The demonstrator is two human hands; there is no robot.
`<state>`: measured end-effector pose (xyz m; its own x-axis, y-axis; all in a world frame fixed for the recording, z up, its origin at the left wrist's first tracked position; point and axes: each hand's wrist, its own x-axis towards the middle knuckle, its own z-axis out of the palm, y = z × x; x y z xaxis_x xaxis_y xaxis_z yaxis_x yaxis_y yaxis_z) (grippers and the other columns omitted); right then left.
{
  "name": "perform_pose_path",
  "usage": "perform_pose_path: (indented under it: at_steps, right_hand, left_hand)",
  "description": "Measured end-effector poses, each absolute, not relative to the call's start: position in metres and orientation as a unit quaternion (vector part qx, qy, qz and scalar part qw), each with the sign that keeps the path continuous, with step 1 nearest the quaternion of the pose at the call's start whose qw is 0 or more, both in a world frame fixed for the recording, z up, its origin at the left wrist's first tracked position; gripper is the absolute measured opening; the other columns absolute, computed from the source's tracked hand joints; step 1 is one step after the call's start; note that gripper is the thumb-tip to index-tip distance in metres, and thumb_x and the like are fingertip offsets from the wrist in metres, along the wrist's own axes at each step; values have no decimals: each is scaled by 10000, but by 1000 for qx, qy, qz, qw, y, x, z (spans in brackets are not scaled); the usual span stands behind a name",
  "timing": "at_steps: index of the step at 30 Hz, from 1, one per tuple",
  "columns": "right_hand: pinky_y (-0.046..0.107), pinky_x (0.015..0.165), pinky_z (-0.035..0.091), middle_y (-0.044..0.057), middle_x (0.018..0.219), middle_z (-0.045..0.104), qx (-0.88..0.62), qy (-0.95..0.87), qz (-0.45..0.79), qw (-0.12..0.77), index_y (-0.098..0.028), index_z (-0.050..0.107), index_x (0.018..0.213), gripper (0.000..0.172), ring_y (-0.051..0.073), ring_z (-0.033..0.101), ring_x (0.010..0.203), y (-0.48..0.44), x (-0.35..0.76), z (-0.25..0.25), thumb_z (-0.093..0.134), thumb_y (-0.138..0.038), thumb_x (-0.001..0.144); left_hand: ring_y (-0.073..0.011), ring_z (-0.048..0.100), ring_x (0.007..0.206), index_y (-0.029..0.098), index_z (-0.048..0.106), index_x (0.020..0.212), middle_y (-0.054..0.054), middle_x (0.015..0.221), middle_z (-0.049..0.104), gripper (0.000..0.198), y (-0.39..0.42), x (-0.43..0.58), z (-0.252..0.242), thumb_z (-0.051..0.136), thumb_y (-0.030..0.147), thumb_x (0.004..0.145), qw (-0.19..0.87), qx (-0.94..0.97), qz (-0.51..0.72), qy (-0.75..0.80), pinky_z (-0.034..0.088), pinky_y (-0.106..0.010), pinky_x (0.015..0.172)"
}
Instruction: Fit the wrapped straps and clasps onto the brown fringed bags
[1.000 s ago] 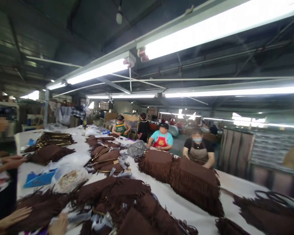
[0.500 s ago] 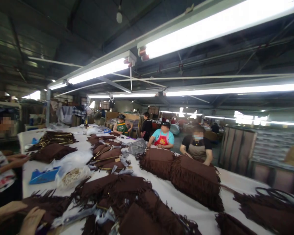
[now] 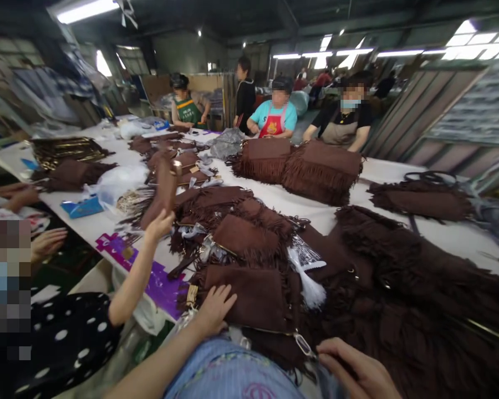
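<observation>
A dark brown fringed bag [image 3: 251,296] lies flat at the table's near edge, in front of my body. My left hand [image 3: 217,307] rests on its left part, palm down and fingers stretched out. To the right, my right hand [image 3: 353,366] has its fingers curled beside a metal clasp [image 3: 303,344] at the bag's lower right corner. A greyish strip, perhaps plastic-wrapped, runs under those fingers; what they grip is not plain. A white tassel-like bundle [image 3: 311,282] lies just beyond the bag.
Brown fringed bags [image 3: 249,235] are heaped across the white table [image 3: 411,244]. At left, a co-worker's raised hand [image 3: 160,224] holds a brown piece [image 3: 162,185]. A blue tray [image 3: 81,206] and plastic bag [image 3: 122,180] lie beyond. Several people stand across the table.
The view has tilted down, bringing both my hands and the near bag into sight. On the left, the co-worker's hand is now raised with a brown piece.
</observation>
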<state>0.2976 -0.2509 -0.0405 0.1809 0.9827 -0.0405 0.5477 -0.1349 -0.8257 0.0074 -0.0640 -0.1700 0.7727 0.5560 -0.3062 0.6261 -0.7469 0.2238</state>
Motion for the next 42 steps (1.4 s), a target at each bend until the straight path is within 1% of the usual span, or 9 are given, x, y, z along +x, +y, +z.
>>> perform_pose_path:
  at_steps: [5,8,11,16,21,27,33,38,42]
  right_hand:
    - [197,595,451,-28,642,639,-647,-631,341,257,-233,621,696,210,138,611,612,-224,272,-83,507,-291,863]
    - [252,768,485,22,884,722,-616,-639,391,244,-242,626,759,177,183,668,855,-210,251,-101,484,-229,863]
    - [323,949,444,76,1215,653,-606,-632,410,257,-243,613,791,176,221,587,1149,-198,240,-111,461,-209,871]
    - [341,854,479,66,862,674,-624,-615,395,277,-224,561,747,158,236,642,956,-184,245,-125,448,-198,855]
    - [331,903,439,65,917,691,-575,-601,466,302,-222,560,727,135,234,603,1065,-170,234,-121,472,-182,822]
    - [210,464,383,-32,661,594,-589,-493,545,338,-218,512,687,100,93,498,451,-141,200,-132,501,-266,774]
    - [190,358,308,-110,419,397,-597,-460,578,312,-237,446,658,153,87,398,321,-117,175,-164,491,-353,747]
    - [210,408,372,-76,477,461,-618,-497,535,293,-231,483,677,162,109,460,384,-118,172,-165,450,-341,791]
    - [270,701,449,20,705,619,-641,-568,440,271,-217,577,684,151,179,600,731,-117,177,-156,474,-209,794]
  left_hand:
    - [-272,549,1156,182,656,1001,-126,1177,642,185,-37,21,-153,563,278,873,277,908,-67,307,377,-392,995]
    - [-223,620,865,167,633,796,-77,831,671,239,-18,31,-137,474,295,920,330,874,-47,354,432,-301,810]
    - [-182,574,742,168,586,754,-32,744,614,293,-4,36,-129,409,302,946,348,860,-22,372,402,-261,716]
    - [-145,490,681,171,546,737,12,702,546,311,7,39,-124,398,354,940,407,832,15,376,359,-236,661]
    - [-152,477,709,170,532,719,14,716,538,290,14,42,-138,396,346,905,470,780,49,410,369,-246,679]
    - [-155,492,720,165,561,731,17,716,560,319,8,43,-171,392,395,873,524,708,67,469,402,-251,678]
    - [-144,467,649,158,565,696,21,646,534,305,-3,45,-189,423,394,828,556,646,76,517,384,-251,626]
    - [-132,430,602,166,535,653,37,609,483,268,-6,46,-189,462,384,791,578,608,80,538,349,-253,599]
    - [-124,415,585,170,515,640,46,589,453,232,-7,47,-191,476,349,782,595,582,76,548,332,-244,573]
